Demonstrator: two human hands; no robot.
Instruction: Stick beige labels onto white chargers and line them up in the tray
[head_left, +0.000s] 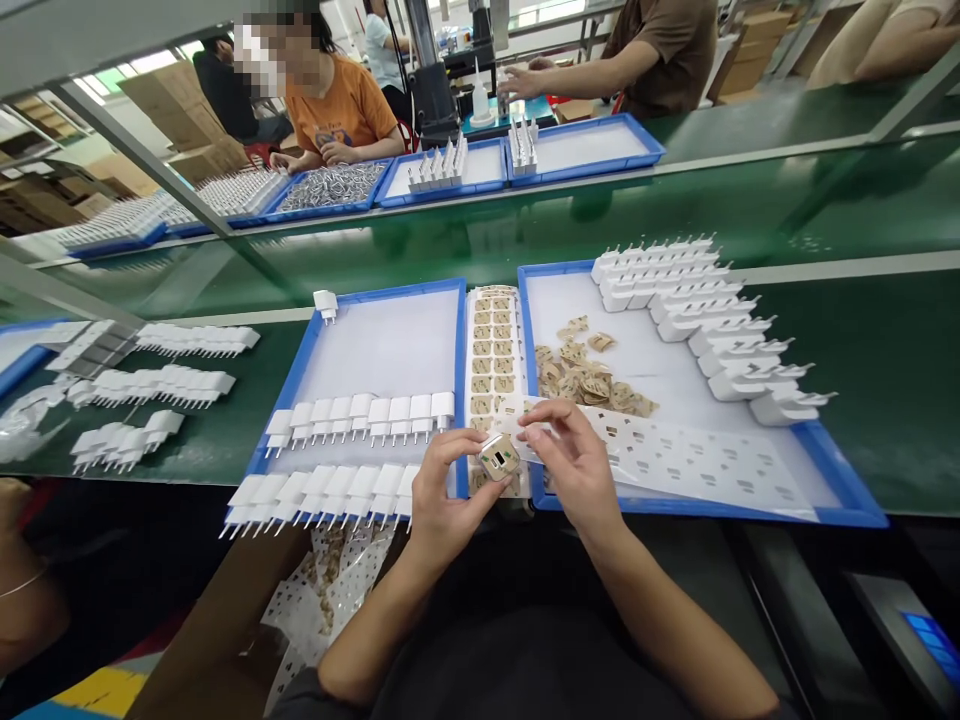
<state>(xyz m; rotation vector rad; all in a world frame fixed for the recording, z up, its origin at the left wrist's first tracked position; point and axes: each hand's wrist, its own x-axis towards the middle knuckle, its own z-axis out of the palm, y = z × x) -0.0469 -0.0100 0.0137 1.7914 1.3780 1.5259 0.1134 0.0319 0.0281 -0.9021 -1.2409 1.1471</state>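
Green table (862, 360): extends beneath and beyond the left hand (450, 505) and right hand (577, 465). Blue-rimmed trays, two: one (652, 355) ahead of the right, one (390, 345) ahead of the left. Label strip (493, 365): lies between trays, ahead of both hands. White plug charger (498, 457): gripped by left fingertips; right fingertips draw together just beside, contents indiscernible.

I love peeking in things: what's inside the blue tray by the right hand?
White plugs, a heap of tan pieces, and a patterned white sheet. What's underneath these is covered.
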